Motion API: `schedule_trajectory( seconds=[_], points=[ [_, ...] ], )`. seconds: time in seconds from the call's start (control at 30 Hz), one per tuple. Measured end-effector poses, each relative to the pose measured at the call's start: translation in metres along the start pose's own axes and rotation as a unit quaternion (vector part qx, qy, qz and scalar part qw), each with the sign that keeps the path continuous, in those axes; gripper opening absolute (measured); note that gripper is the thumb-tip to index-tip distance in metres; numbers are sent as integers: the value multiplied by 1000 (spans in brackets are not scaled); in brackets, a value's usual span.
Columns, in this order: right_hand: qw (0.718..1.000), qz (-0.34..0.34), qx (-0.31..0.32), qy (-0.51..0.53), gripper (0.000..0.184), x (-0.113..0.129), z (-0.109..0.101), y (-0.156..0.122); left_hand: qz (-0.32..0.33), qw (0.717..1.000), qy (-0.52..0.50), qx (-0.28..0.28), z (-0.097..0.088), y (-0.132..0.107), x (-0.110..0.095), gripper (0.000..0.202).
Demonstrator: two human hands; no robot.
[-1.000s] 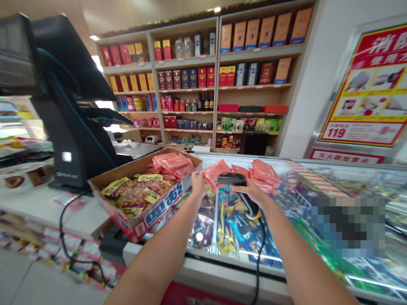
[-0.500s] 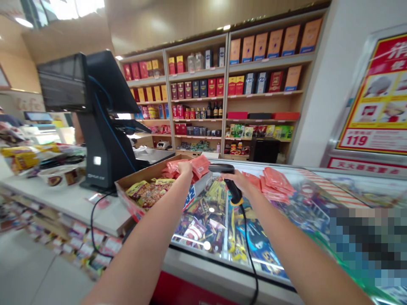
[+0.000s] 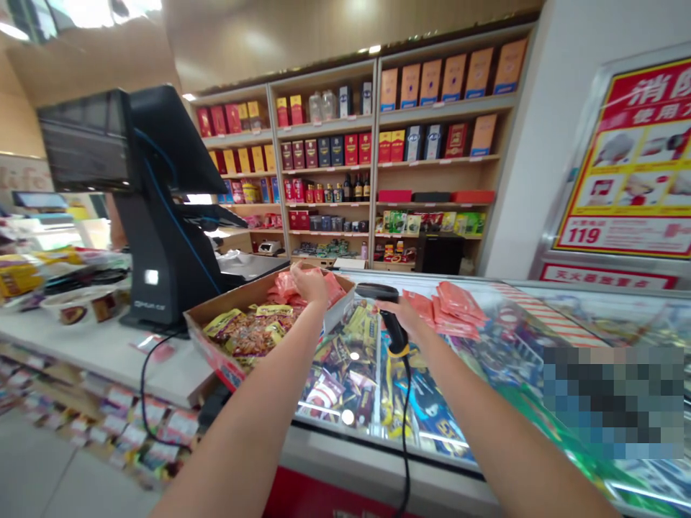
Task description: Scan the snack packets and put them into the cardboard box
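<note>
A: Left hand?

B: Left hand [image 3: 309, 283] inside the far end of the cardboard box [image 3: 214, 358], over the pink packets [image 3: 279, 291]. Fingers bent down among them; their tips are hidden. Cannot tell whether they are clamped on a packet or merely touching.

A: Rest of the box?

B: Nearer end filled with snack bags [image 3: 253, 332], yellow and brown, lying flat. The pink ones lie just beyond them.

A: Right hand?

B: Right hand [image 3: 406, 316] clamped around the grip of a black scanner [image 3: 397, 334]. Scanner tilted: head at upper left, facing the box, grip slanting down to the right. Black cable [image 3: 407, 421] runs from its base towards the wearer.

A: Beyond that?

B: More pink packets [image 3: 458, 308] on the glass-topped surface [image 3: 345, 440], right of the scanner, some stacked, well apart from those in the box. Colourful packaged goods [image 3: 335, 388] show under the glass.

A: Left side?

B: Dark terminal [image 3: 159, 262] upright on the white surface [image 3: 181, 381], beside the box.

A: Background?

B: Shelves [image 3: 437, 171] of boxed goods and bottles; a red and yellow poster [image 3: 629, 165] at right.
</note>
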State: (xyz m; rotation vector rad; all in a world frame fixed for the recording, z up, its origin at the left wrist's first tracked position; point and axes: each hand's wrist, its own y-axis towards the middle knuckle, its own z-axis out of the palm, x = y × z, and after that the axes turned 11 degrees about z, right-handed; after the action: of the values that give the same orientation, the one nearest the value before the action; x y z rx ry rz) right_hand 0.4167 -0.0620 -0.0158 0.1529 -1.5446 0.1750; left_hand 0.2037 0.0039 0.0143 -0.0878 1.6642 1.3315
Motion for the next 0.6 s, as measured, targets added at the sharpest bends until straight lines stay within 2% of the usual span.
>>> schedule_trajectory(
  seconds=[0.03, 0.07, 0.13, 0.23, 0.3, 0.4, 0.5, 0.6],
  points=[
    [1000, -1, -7, 8, 29, -3, -5, -2, 28, 1000, -9, -2, 3, -9, -6, 35],
    [1000, -4, -16, 17, 30, -6, -10, -5, 59, 998, -23, 20, 8, -20, -11, 33],
    [998, -5, -39, 40, 32, -12, -22, -12, 88, 986, -47, 134, 19, -46, -19, 27],
    [992, -14, -81, 98, 31, -19, -41, -24, 36, 942, -10, 333, 41, -90, -25, 13],
    [985, -20, -109, 133, 29, -20, -53, -31, 9, 913, 42, 406, 55, -115, -24, 14],
    [975, -28, -148, 165, 27, -20, -65, -35, -13, 888, 101, 448, 74, -138, -22, 30],
    [968, -37, -174, 178, 27, -19, -70, -33, -42, 863, 132, 485, 93, -148, -20, 49],
    [972, -39, -181, 148, 28, -18, -70, -31, -98, 856, 129, 491, 112, -153, -16, 50]
  ],
)
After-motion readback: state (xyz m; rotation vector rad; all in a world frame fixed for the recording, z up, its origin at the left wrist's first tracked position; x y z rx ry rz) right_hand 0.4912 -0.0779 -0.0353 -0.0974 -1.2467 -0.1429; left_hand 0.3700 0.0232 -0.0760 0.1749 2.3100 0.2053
